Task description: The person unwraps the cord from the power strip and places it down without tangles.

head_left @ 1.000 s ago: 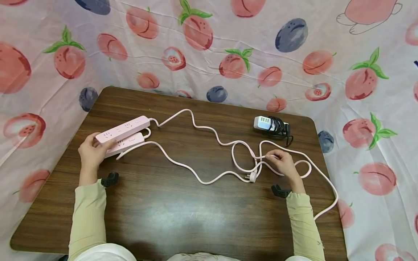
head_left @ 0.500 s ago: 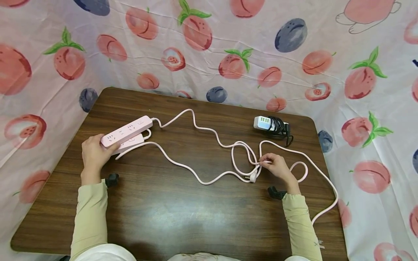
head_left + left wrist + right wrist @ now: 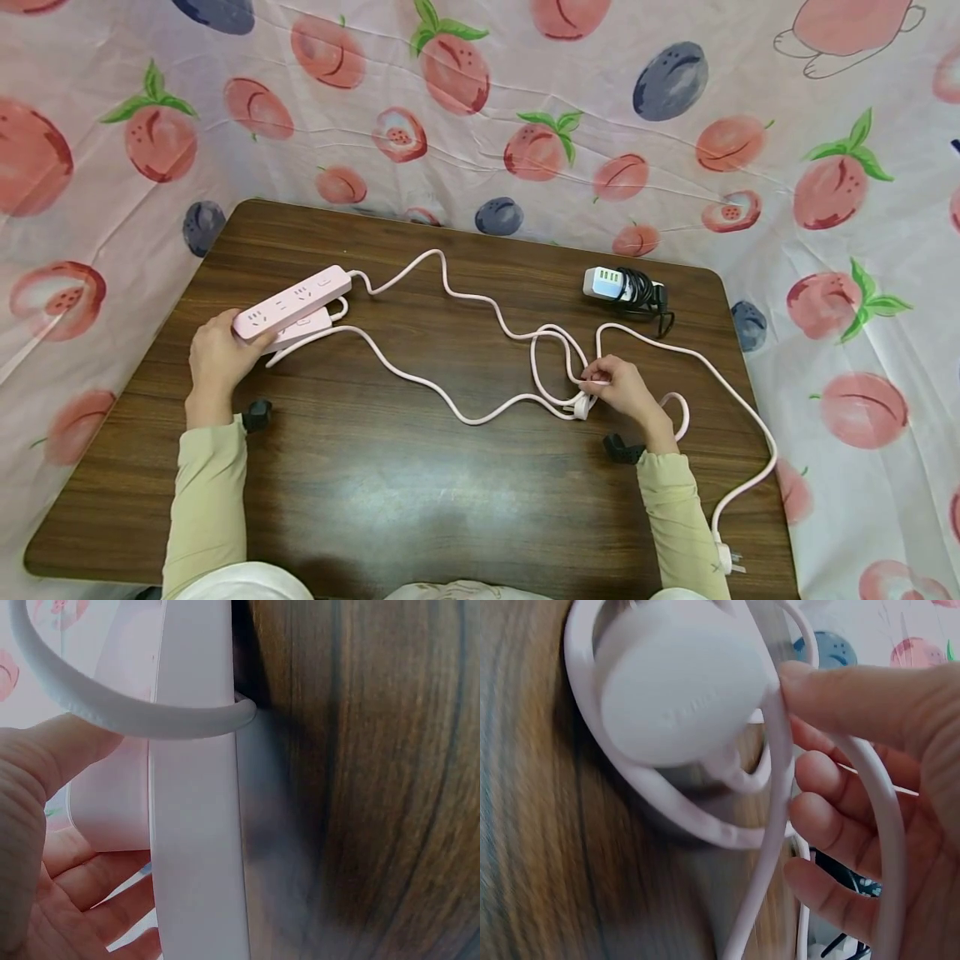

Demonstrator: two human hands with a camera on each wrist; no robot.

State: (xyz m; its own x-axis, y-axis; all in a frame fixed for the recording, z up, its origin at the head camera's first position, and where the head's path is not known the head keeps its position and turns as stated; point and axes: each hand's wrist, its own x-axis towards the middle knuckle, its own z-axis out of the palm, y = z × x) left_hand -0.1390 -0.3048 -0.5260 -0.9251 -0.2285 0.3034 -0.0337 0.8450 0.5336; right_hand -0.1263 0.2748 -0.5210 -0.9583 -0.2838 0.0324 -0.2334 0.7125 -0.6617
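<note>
Two pink power strips lie at the table's left, partly overlapping. My left hand [image 3: 220, 354] grips the near-left end of the upper power strip [image 3: 292, 304], thumb across its near side. The lower power strip [image 3: 196, 825] shows beneath it in the left wrist view, with a bend of cord [image 3: 150, 720] across both. At the right, my right hand [image 3: 624, 390] pinches a pink cord [image 3: 885, 817] between thumb and fingers. Just left of that hand is a round pink plug [image 3: 581, 407], amid loops of cord. A second plug [image 3: 723, 558] lies beside the right sleeve.
A white charging block [image 3: 603, 283] with a black cable [image 3: 637, 290] wound around it stands at the back right. Pink cords snake across the middle of the brown table [image 3: 420, 467]. A fruit-print curtain [image 3: 465, 150] hangs behind and along the sides.
My right hand has moved left and slightly nearer with the cord, shrinking the loop behind it. The second plug has come into view. My left hand and the upper strip have shifted slightly right.
</note>
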